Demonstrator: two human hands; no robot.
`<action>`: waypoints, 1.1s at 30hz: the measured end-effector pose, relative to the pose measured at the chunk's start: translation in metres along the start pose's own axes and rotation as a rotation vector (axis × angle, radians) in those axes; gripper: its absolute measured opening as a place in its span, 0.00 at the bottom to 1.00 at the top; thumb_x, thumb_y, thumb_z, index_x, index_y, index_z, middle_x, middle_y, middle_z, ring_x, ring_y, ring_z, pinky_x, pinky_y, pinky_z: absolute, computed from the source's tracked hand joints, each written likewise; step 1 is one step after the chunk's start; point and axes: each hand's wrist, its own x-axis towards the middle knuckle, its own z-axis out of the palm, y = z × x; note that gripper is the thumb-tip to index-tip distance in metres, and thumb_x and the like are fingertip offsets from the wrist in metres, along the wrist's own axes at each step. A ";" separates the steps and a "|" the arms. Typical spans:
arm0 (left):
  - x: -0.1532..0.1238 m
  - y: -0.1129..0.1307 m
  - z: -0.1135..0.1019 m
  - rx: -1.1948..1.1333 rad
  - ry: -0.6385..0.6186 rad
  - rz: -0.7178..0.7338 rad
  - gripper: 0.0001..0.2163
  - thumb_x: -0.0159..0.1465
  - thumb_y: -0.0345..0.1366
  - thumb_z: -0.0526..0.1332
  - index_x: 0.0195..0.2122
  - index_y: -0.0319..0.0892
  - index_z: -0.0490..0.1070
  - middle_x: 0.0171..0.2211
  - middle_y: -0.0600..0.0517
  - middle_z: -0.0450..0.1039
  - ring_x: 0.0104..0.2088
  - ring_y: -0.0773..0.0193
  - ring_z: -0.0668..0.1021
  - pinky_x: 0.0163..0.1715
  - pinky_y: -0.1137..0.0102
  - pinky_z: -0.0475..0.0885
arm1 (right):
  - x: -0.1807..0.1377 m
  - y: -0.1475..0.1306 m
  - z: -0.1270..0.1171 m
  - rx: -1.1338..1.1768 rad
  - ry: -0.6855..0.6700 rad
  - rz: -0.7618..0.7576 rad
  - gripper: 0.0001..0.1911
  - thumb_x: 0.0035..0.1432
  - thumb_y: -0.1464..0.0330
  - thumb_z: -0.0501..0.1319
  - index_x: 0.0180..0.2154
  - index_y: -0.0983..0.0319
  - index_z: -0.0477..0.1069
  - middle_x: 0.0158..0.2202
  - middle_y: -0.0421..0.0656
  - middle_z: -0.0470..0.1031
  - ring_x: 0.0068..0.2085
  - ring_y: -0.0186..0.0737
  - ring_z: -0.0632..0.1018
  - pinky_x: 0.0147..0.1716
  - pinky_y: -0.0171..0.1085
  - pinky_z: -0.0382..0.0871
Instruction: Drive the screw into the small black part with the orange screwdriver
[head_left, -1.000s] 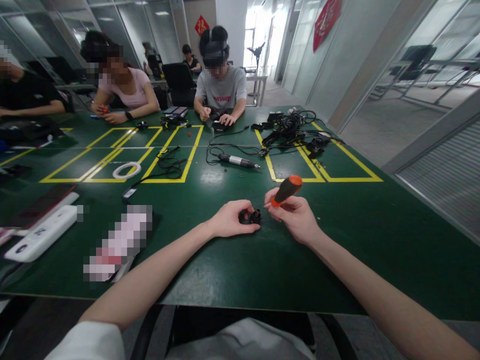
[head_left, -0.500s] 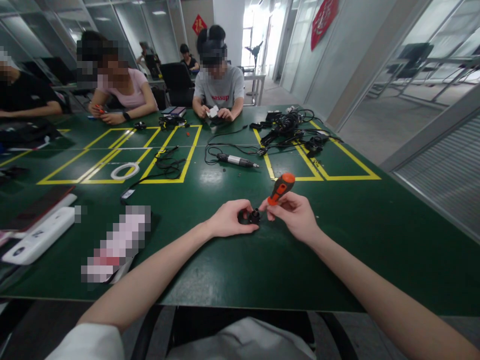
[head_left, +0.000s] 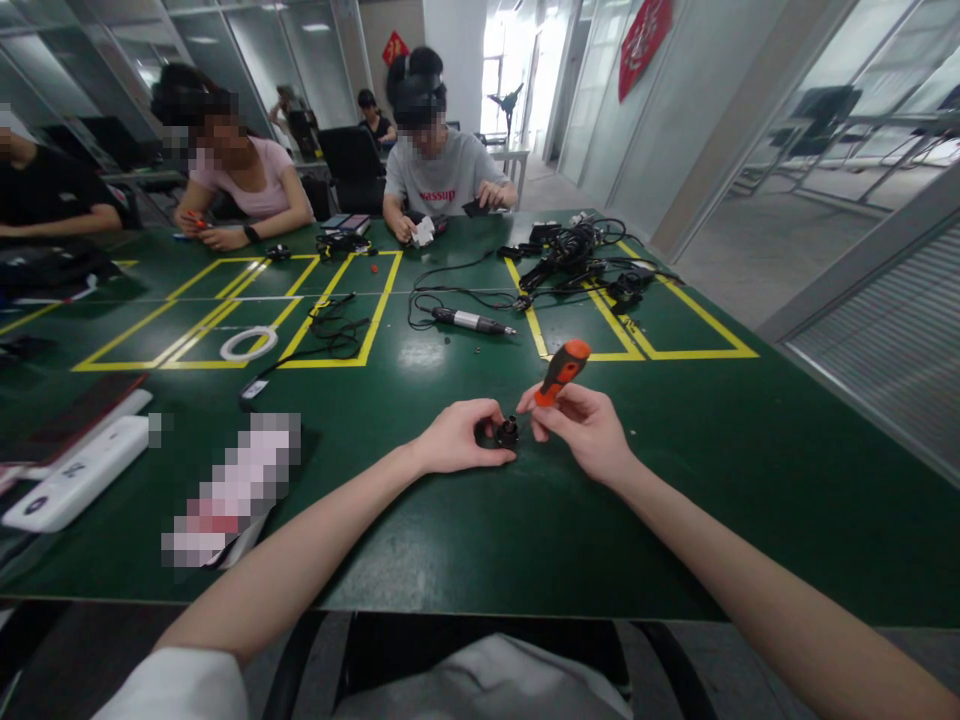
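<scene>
My left hand (head_left: 466, 438) rests on the green table, its thumb and fingers curled round a small black part (head_left: 508, 432) with a short upright tube. What kind of part it is, I cannot make out. Just to the right, my right hand (head_left: 585, 425) grips an orange and black screwdriver (head_left: 564, 370). Its handle leans up and to the right, while the shaft is hidden by my fingers. A narrow gap separates the right fingertips from the black part.
An electric screwdriver (head_left: 474, 321) with a cord lies ahead. Tangled black cables (head_left: 577, 255) are piled at the back right. A white cable coil (head_left: 249, 344), a white power bank (head_left: 79, 472) and a blurred pink item (head_left: 240, 480) lie left. Co-workers sit across the table.
My hands stay nearly in place, still holding the black part and the screwdriver. The co-worker opposite has drawn their hands apart, a dark piece in one and a white piece in the other.
</scene>
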 end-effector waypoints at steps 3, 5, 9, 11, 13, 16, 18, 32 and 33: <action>0.000 0.000 0.000 -0.003 -0.002 0.004 0.16 0.55 0.44 0.73 0.32 0.42 0.68 0.31 0.57 0.71 0.31 0.67 0.71 0.34 0.72 0.66 | 0.000 0.001 0.001 0.033 0.001 -0.003 0.22 0.61 0.46 0.70 0.36 0.59 0.77 0.29 0.42 0.80 0.22 0.35 0.75 0.24 0.39 0.74; 0.000 0.000 0.000 -0.003 -0.003 0.007 0.16 0.55 0.44 0.73 0.32 0.42 0.68 0.31 0.57 0.71 0.31 0.67 0.71 0.35 0.72 0.66 | -0.001 0.002 0.001 0.061 -0.001 -0.011 0.21 0.60 0.48 0.70 0.39 0.59 0.77 0.30 0.42 0.82 0.22 0.35 0.76 0.24 0.38 0.75; 0.000 0.001 0.000 0.005 -0.001 0.010 0.16 0.55 0.45 0.73 0.32 0.42 0.68 0.31 0.57 0.71 0.31 0.67 0.71 0.34 0.71 0.66 | -0.002 0.003 0.001 0.049 0.021 -0.002 0.20 0.58 0.50 0.73 0.35 0.58 0.74 0.29 0.41 0.82 0.22 0.35 0.75 0.24 0.37 0.74; 0.000 0.001 0.000 0.010 0.000 0.009 0.16 0.55 0.44 0.73 0.32 0.42 0.68 0.31 0.57 0.71 0.31 0.67 0.70 0.34 0.71 0.65 | -0.002 0.002 0.001 0.023 0.023 0.008 0.20 0.58 0.50 0.73 0.33 0.58 0.75 0.29 0.42 0.81 0.22 0.35 0.75 0.23 0.38 0.74; 0.000 0.001 0.001 0.015 0.000 0.009 0.16 0.55 0.44 0.73 0.33 0.42 0.68 0.31 0.57 0.71 0.30 0.68 0.70 0.33 0.72 0.65 | -0.001 0.001 0.000 0.021 0.021 0.002 0.19 0.58 0.50 0.73 0.33 0.59 0.77 0.30 0.42 0.81 0.22 0.34 0.74 0.23 0.38 0.75; 0.000 0.000 0.001 0.023 -0.002 0.009 0.16 0.55 0.44 0.73 0.32 0.42 0.68 0.31 0.57 0.71 0.30 0.68 0.71 0.33 0.72 0.65 | -0.001 0.003 0.001 0.070 0.017 -0.008 0.19 0.60 0.49 0.72 0.36 0.59 0.78 0.31 0.42 0.82 0.21 0.33 0.74 0.23 0.37 0.74; 0.001 -0.001 0.001 0.029 -0.003 0.007 0.16 0.55 0.44 0.73 0.33 0.42 0.69 0.31 0.57 0.71 0.31 0.68 0.71 0.33 0.72 0.65 | -0.001 0.004 0.002 0.094 0.025 -0.008 0.20 0.58 0.50 0.73 0.39 0.59 0.78 0.30 0.42 0.82 0.21 0.33 0.75 0.22 0.36 0.75; 0.000 -0.001 0.001 0.043 -0.002 0.009 0.16 0.55 0.44 0.73 0.33 0.42 0.69 0.32 0.57 0.72 0.31 0.68 0.71 0.33 0.72 0.65 | 0.000 0.007 0.000 0.076 0.106 0.034 0.18 0.51 0.56 0.78 0.36 0.60 0.79 0.27 0.42 0.83 0.20 0.35 0.75 0.21 0.37 0.75; 0.000 -0.001 0.001 0.044 0.000 0.010 0.16 0.56 0.43 0.73 0.33 0.42 0.69 0.32 0.57 0.71 0.31 0.68 0.71 0.33 0.72 0.65 | 0.000 0.007 0.000 0.086 0.089 0.024 0.18 0.54 0.54 0.77 0.39 0.60 0.79 0.29 0.42 0.84 0.21 0.35 0.76 0.22 0.37 0.76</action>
